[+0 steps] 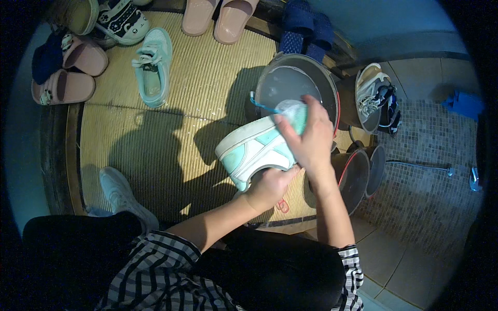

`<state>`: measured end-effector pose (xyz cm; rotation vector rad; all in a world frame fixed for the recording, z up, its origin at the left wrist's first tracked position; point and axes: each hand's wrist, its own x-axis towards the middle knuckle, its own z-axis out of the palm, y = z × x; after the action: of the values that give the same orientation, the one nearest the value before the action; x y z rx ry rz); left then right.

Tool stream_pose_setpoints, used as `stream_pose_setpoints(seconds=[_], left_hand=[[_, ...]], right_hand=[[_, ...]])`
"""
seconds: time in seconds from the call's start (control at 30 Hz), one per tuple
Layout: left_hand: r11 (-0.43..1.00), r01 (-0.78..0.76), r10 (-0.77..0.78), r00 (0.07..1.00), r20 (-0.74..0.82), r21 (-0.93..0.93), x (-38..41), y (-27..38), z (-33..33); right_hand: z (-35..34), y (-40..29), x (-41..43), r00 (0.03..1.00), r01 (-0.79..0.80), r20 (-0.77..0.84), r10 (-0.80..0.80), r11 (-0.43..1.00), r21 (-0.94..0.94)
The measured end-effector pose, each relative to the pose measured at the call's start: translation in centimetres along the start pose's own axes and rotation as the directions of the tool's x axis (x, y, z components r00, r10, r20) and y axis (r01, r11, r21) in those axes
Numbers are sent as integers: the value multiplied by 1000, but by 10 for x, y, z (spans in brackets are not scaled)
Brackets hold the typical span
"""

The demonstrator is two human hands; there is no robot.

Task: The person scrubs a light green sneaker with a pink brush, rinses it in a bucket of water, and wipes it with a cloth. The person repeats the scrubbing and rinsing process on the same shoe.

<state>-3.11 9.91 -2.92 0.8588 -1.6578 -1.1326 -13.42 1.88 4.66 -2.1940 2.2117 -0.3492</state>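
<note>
A white and mint-green sneaker (256, 149) is held tilted beside a bucket of cloudy water (290, 83), its toe end over the bucket's near rim. My left hand (270, 186) grips it at the ankle opening, the fingers partly hidden inside. My right hand (313, 134) presses a whitish scrubbing pad or mesh (290, 109) with a blue cord against the toe; the hand is slightly blurred, and its exact kind cannot be told. The matching sneaker (153, 68) lies on the ribbed yellow mat, its laces loosened.
Pink slippers (233, 19), dark blue slippers (297, 29) and more footwear (122, 21) line the mat's far and left edges. At right are a bucket holding shoes (369, 99), more buckets (354, 180), a blue cloth (463, 105) and a shower hose (420, 165) on mosaic tiles.
</note>
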Motion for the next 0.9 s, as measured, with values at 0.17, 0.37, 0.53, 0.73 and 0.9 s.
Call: stream_pose_setpoints(seconds=[0.17, 0.37, 0.53, 0.73, 0.9], left_hand=[[996, -50, 55, 996, -70, 71, 9, 0, -10], [987, 120, -130, 987, -95, -111, 26, 9, -36], [895, 276, -372, 896, -243, -351, 61, 18, -55], [960, 176, -208, 969, 135, 219, 72, 40, -84], [837, 128, -181, 982, 48, 532, 65, 14, -69]], right_hand=[[-10, -21, 9, 917, 386, 51, -395, 914, 126], [-5, -8, 36, 989, 121, -76, -129, 988, -100], [1, 18, 47, 941, -340, -14, 339, 941, -12], [27, 37, 41, 863, -487, 63, 501, 792, 368], [34, 36, 44, 837, -474, 65, 544, 661, 582]])
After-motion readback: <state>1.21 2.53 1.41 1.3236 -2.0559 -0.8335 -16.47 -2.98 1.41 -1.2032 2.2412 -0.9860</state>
